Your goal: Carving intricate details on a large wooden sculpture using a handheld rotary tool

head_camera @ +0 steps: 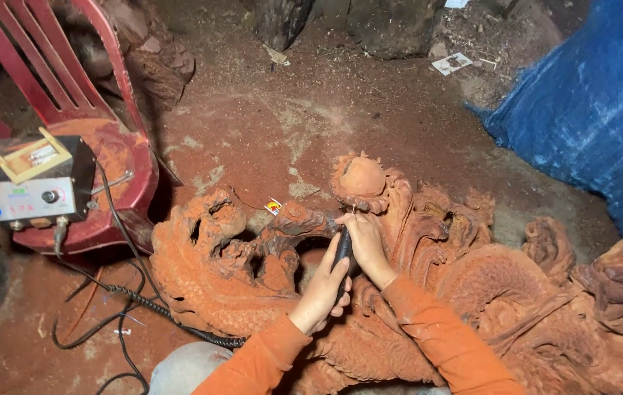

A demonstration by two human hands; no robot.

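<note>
Grey control box [26, 192] on red chair [99, 175]; coiled cable [158, 311] across floor; left hand [322, 289] and right hand [366, 245] both closed around black rotary tool [342, 250], tip against reddish dragon carving [414, 292]; risk: slipped bit gouging fine detail.

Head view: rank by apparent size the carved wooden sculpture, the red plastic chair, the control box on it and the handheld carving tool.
1. carved wooden sculpture
2. red plastic chair, partly cropped
3. control box
4. handheld carving tool, mostly hidden by the left hand and right hand
</note>
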